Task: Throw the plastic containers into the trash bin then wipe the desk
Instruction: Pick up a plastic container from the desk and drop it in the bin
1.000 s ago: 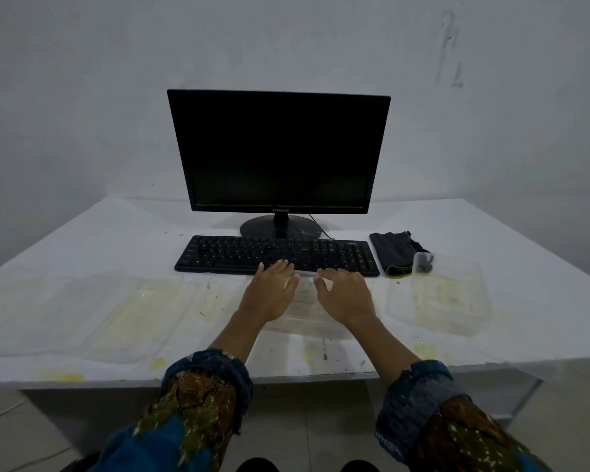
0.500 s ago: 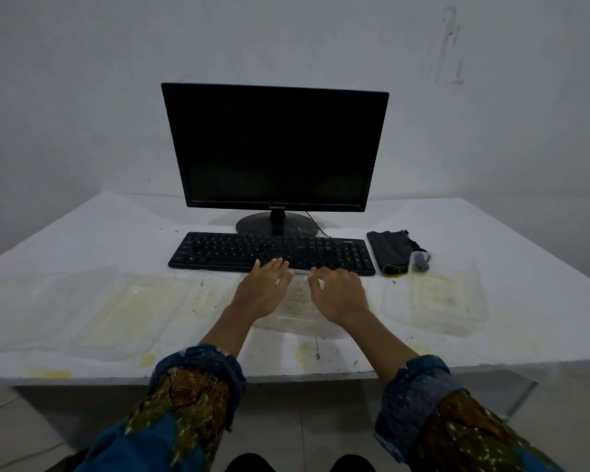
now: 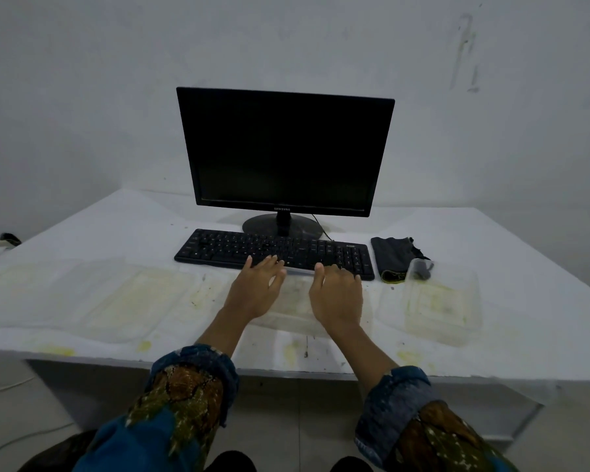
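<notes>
Left hand and right hand rest side by side on a clear plastic container at the white desk's front, just before the black keyboard, with a second container off right beside a dark cloth.

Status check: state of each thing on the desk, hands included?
Left hand: open, touching middle container.
Right hand: open, touching middle container.
Middle container: on desk, between hands.
Right container: upright, stained.
Left container: flat, stained.
Black cloth: crumpled beside keyboard.
Monitor: dark.
Desk: yellow stains.

Keyboard before monitor; cloth right of keyboard; container before cloth, on desk.
</notes>
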Motion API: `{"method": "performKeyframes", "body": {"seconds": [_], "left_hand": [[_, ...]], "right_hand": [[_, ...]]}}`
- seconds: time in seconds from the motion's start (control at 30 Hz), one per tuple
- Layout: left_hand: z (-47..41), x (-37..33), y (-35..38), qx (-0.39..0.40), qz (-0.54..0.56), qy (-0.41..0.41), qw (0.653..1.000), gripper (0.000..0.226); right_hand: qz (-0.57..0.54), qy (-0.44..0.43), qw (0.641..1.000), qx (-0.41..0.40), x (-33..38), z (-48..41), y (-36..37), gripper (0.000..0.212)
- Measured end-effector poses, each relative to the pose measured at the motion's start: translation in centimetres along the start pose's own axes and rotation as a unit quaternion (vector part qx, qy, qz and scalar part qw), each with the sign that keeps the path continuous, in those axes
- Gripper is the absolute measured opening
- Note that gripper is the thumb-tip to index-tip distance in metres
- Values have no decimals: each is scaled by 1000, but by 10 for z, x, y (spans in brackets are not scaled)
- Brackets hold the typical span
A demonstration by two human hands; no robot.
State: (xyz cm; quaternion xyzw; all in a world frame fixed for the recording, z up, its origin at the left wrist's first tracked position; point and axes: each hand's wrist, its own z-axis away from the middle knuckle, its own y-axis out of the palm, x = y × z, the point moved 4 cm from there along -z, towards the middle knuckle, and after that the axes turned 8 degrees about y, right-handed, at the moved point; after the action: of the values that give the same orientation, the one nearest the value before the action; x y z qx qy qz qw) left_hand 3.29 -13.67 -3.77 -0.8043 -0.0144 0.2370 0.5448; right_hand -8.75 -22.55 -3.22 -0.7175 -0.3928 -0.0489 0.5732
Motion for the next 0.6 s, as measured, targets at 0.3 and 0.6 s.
{"method": "performKeyframes", "body": {"seconds": [0.3, 0.6], "left_hand": [[-7, 5, 9, 69, -38, -57, 995, 52], [-2, 11, 10, 0, 161, -97, 982, 48]], "right_hand": [[1, -19, 998, 65, -8, -13, 5, 53], [-88, 34, 991, 92, -9, -12, -7, 57]]}}
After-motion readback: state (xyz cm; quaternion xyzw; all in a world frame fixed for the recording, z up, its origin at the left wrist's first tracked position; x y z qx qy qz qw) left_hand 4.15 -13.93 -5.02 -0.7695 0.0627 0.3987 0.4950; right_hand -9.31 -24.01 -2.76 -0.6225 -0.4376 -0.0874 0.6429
